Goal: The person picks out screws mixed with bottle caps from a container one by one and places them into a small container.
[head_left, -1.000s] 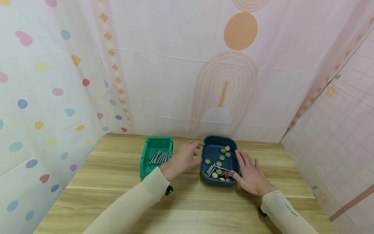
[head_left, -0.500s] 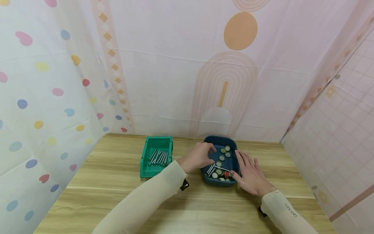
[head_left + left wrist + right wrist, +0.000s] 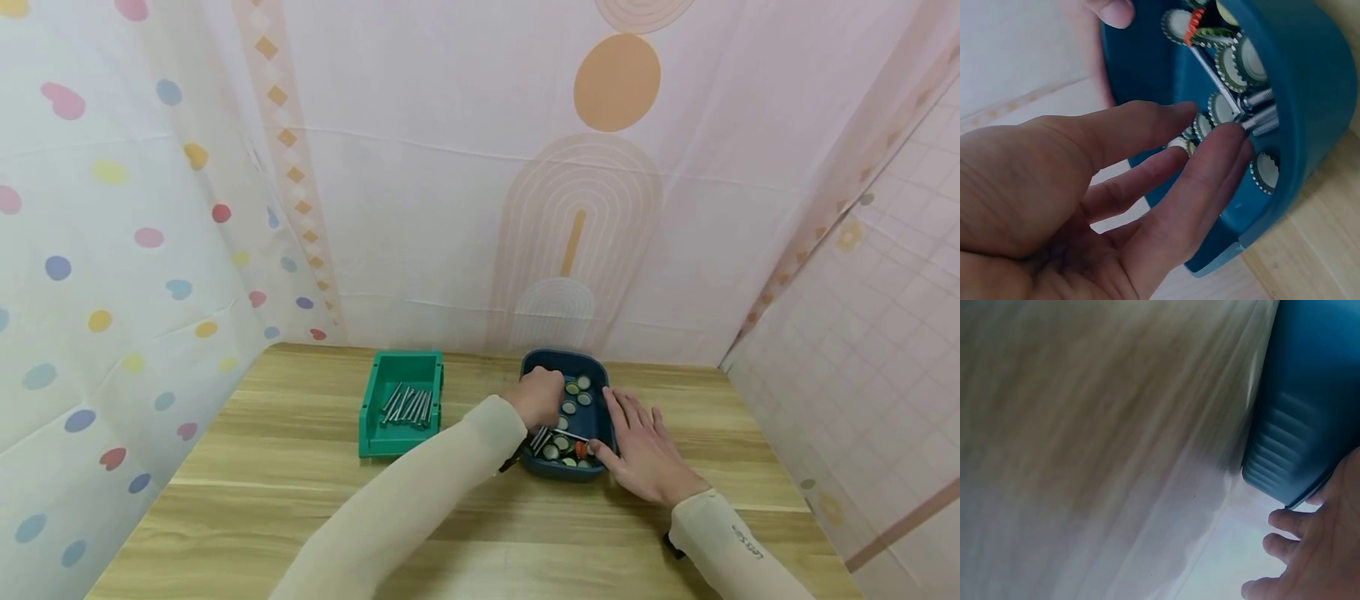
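Note:
My left hand [image 3: 536,396] is inside the dark blue bin [image 3: 564,358]. In the left wrist view its thumb and fingers [image 3: 1172,200] are bent but apart, with nothing between them. The fingertips are right by several silvery bolts [image 3: 1264,119], one of which lies across the bottle caps [image 3: 1219,107]. More caps [image 3: 584,399] are scattered through the bin, including a red one [image 3: 581,449]. My right hand [image 3: 641,450] rests against the bin's right side, fingers stretched along it and thumb over the rim. The right wrist view shows the bin's outer wall [image 3: 1304,419] beside that hand.
A green bin [image 3: 386,447] stands to the left on the wooden table [image 3: 465,533], with several bolts [image 3: 408,406] in it. A patterned cloth [image 3: 435,208] hangs behind the table's far edge, and more cloth hangs at both sides.
My left hand has moved right, from the blue bin's left rim down into the bin, and now covers the cap at its left side. My right hand has stayed put.

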Available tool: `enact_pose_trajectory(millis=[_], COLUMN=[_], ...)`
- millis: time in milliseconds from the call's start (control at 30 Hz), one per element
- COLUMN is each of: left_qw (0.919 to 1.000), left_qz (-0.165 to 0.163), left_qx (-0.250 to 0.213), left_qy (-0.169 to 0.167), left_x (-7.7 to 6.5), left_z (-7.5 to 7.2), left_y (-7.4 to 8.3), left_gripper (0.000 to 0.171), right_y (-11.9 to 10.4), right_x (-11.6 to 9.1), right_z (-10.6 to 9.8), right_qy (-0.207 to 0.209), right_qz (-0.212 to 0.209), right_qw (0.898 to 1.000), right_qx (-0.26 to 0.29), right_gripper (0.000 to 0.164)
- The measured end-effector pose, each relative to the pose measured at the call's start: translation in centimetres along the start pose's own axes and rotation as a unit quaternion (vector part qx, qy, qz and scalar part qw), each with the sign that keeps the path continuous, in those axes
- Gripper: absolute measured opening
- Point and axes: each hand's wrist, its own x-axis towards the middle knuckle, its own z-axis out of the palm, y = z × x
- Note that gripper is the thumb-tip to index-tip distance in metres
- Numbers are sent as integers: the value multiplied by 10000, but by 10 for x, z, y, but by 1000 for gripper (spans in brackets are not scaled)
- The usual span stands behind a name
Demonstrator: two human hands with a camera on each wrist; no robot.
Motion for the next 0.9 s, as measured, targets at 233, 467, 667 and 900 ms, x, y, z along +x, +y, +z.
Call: enact_pose_trajectory(millis=[233, 467, 667, 900], left_qw=[9975, 9946, 9927, 9895], left_qz=[-409, -448, -527, -590], left_qx=[556, 892, 1003, 1205], left_qy=[-122, -271, -404, -547], left_x=[42, 45, 68, 69], left_z=[30, 37, 54, 57], left_y=[-14, -14, -23, -21], left_gripper=[15, 12, 17, 25], right_y=[1, 2, 3, 4], right_x=[-3, -4, -4, -5], right_z=[3, 4, 3, 3], right_qy=[22, 82, 74, 69], right_qz=[-20, -32, -22, -21], right_qw=[10000, 10000, 10000, 10000], right_qx=[-3, -21, -39, -46], right_gripper=[87, 87, 88, 88])
